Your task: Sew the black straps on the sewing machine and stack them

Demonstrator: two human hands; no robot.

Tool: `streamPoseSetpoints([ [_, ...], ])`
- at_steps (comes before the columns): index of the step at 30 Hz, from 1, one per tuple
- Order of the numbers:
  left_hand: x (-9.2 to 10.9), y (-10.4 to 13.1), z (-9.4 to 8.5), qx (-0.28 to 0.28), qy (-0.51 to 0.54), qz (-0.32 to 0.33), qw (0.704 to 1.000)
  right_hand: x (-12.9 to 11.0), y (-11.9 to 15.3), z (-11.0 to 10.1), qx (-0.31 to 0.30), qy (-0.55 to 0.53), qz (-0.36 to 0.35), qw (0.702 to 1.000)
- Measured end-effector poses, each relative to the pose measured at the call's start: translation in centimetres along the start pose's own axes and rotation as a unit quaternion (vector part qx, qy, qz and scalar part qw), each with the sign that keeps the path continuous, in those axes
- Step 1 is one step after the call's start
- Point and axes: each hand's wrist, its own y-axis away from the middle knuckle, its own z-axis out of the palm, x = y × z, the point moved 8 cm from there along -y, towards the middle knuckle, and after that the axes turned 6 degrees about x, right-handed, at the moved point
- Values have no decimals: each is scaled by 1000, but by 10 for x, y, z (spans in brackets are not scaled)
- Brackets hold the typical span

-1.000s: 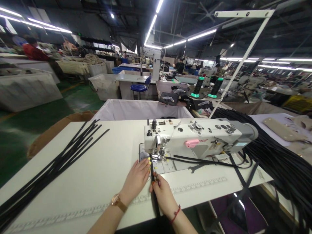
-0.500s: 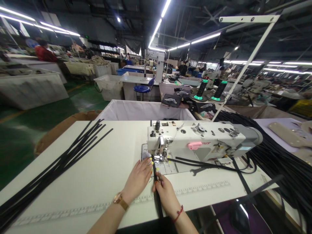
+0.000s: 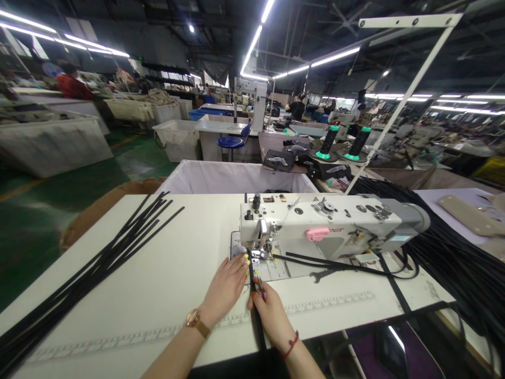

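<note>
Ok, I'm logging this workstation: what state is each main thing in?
Sewing machine, upright; running or stopped, cannot tell
Black strap, extended nearly straight
Left hand, open, at the strap
Right hand, closed around a small metal tool
Bunched black strips, lying flat
Wrench, lying flat
Thread cones, standing
Ceiling lights, lit

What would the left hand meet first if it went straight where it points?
Probably the black strap first, close beside the left hand, then the sewing machine's metal presser foot; depth is unclear.

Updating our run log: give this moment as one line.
left hand: at black strip | right hand: on strip, holding metal tool | strip: leads up to sewing machine
</note>
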Motion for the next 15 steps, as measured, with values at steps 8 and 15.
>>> streamPoseSetpoints([
  [8, 3, -2, -3, 2, -4, 3, 1000, -2, 2, -4, 10, -27, 21, 999],
  [15, 3, -1, -1, -1, -6, 0, 1000, 3, 8, -7, 4, -60, 18, 998],
])
